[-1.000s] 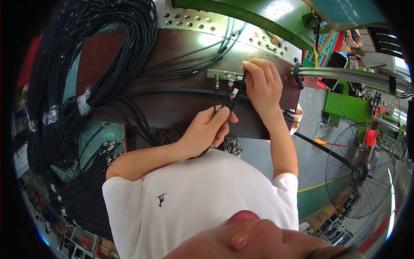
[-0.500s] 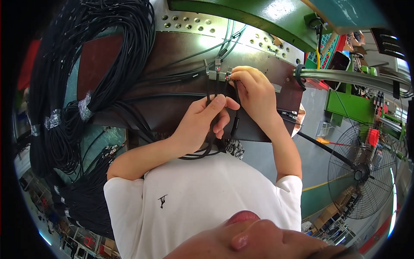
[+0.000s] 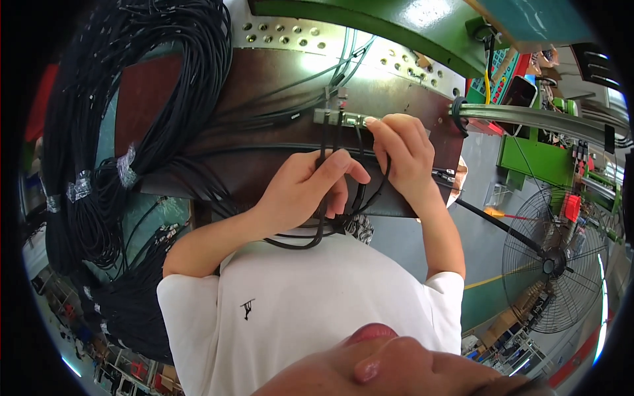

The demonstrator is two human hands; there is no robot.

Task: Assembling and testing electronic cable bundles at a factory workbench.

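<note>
Black cables (image 3: 325, 142) run up through my left hand (image 3: 307, 185), its thumb and fingers closed round them over the dark brown board. Their metal-ended connectors (image 3: 342, 100) rise past a small metal fixture bar (image 3: 321, 117). At the bar's right end, my right hand (image 3: 406, 155) pinches a small pale cable connector (image 3: 370, 121). Its thumb and fingertips are together there, and they hide part of it. From this right-hand spot a thin black cable (image 3: 386, 177) curves down toward the board's near edge. Whether the connector is seated in the bar cannot be made out.
Large bundles of black cable (image 3: 211, 72) lie to the left, tied with clear wrap (image 3: 127, 166). A perforated metal plate (image 3: 290, 36) and a green machine frame (image 3: 396, 30) stand behind the board (image 3: 264, 66). A metal rail (image 3: 528, 113) and a floor fan (image 3: 553, 264) are at the right.
My right hand has moved right and slightly nearer, along the fixture bar. More of the bar shows. The left hand, still round the cables, has shifted slightly, and the connectors above the bar have changed position.
</note>
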